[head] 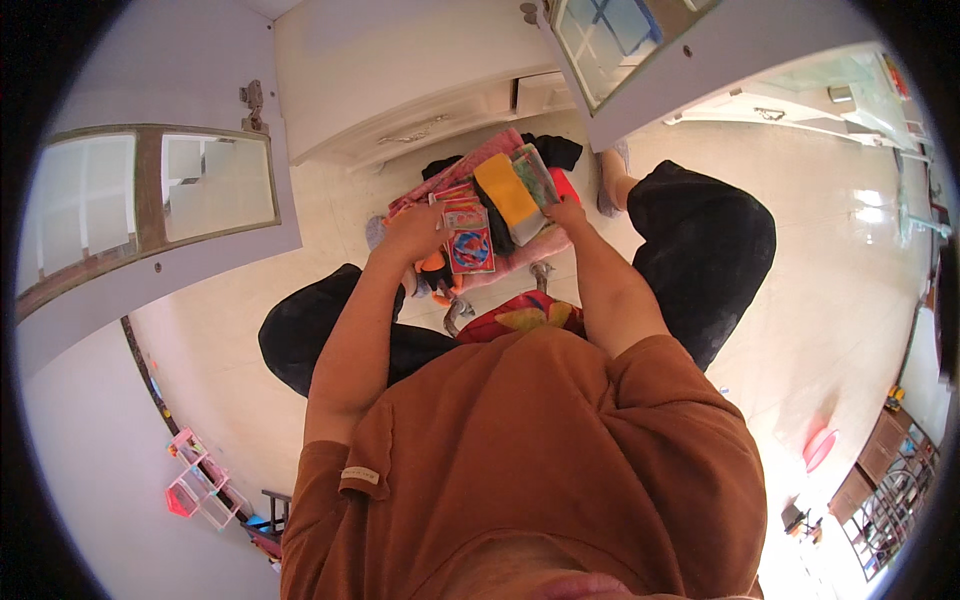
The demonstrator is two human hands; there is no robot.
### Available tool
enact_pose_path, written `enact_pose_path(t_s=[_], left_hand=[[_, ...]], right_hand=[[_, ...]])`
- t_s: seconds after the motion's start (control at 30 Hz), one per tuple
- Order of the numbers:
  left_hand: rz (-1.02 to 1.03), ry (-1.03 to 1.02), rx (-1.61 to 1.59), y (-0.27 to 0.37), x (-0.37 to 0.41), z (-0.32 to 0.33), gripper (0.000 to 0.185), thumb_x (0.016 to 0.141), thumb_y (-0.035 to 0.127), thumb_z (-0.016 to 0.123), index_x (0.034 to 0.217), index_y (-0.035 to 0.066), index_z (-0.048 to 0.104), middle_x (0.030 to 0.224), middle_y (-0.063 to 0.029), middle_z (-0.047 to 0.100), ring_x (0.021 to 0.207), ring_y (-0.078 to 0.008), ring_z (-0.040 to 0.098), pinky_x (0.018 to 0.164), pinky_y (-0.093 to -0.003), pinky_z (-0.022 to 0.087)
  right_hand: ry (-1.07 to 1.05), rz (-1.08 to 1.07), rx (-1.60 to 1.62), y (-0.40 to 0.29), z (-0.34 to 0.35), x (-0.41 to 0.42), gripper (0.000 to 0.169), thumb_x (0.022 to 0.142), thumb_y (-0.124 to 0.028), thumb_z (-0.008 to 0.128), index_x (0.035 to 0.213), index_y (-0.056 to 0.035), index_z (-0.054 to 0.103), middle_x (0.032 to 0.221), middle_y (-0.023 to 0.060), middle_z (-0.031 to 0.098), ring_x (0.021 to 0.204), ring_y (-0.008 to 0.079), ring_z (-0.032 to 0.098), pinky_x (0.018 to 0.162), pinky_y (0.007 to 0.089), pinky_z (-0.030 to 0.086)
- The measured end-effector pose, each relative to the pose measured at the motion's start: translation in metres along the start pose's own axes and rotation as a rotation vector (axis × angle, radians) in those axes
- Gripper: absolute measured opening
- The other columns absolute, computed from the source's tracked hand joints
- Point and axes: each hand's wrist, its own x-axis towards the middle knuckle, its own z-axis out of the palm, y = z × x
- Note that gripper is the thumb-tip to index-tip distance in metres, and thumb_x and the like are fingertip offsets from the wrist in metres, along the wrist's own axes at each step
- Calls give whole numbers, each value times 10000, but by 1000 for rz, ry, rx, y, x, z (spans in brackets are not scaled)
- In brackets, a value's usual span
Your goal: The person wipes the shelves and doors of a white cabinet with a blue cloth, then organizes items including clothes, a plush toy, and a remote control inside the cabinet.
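Observation:
My left hand [421, 229] has its fingers at the left edge of several printed red packets [459, 214], one with a blue round picture [472, 249]. At the lower right end of a flat green printed pack [534, 174], my right hand [567, 212] pinches its edge. Beside that pack lies a yellow and grey folded item [508, 189]. These things rest over a folded pink cloth [551, 244] with black fabric [559, 151] behind. A bright red item [564, 184] shows by my right hand. Below my left hand is an orange and black toy-like object [435, 268], partly hidden.
Two cabinet doors with glass panes stand open, the left door [289, 225] and the right door [600, 124]. A white drawer front [420, 127] is ahead. Under me is a red patterned seat [517, 315]. A pink basin [820, 448] sits on the tiled floor [817, 247].

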Motion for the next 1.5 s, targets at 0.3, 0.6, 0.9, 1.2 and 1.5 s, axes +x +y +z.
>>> enact_pose_path(t_s=[0.3, 0.6, 0.9, 1.2, 1.5], left_hand=[[-27, -46, 76, -6, 4, 28, 762, 792, 325, 715, 1466, 197, 383, 1478, -168, 428, 1268, -364, 523, 955, -513, 497], [4, 88, 43, 33, 47, 93, 611, 864, 383, 590, 1448, 266, 454, 1627, -80, 194, 1456, -339, 278, 1070, -580, 388], [-202, 46, 1, 24, 17, 85, 531, 883, 311, 575, 1398, 202, 509, 1648, -98, 80, 1435, -434, 275, 1075, -514, 422], [-220, 357, -109, 12, 34, 123, 522, 822, 69, 613, 1318, 216, 537, 1592, -271, 95, 1266, -513, 455, 884, -500, 554], [-341, 210, 23, -7, 51, 146, 533, 835, 166, 680, 1328, 245, 493, 1600, -201, 129, 1273, -551, 420, 736, -529, 594]], right_hand=[[-14, -299, -135, -31, 14, -33, 653, 617, -379, 828, 1091, 39, 665, 968, 212, 711, 902, 328, 703, 807, 405, 537], [139, -240, -299, -80, 25, -114, 668, 654, -413, 764, 1118, 41, 604, 1080, 273, 674, 1049, 413, 651, 897, 458, 514], [219, -311, -224, -93, 36, -141, 603, 663, -378, 740, 1103, 17, 625, 1048, 256, 685, 1006, 411, 661, 881, 452, 511], [144, -447, 179, -91, 25, -158, 385, 739, -80, 748, 1092, 19, 632, 973, 118, 687, 835, 216, 661, 739, 353, 526], [132, -451, 134, -124, -23, -228, 437, 727, -179, 775, 1080, 31, 626, 967, 146, 701, 878, 245, 676, 784, 349, 516]])
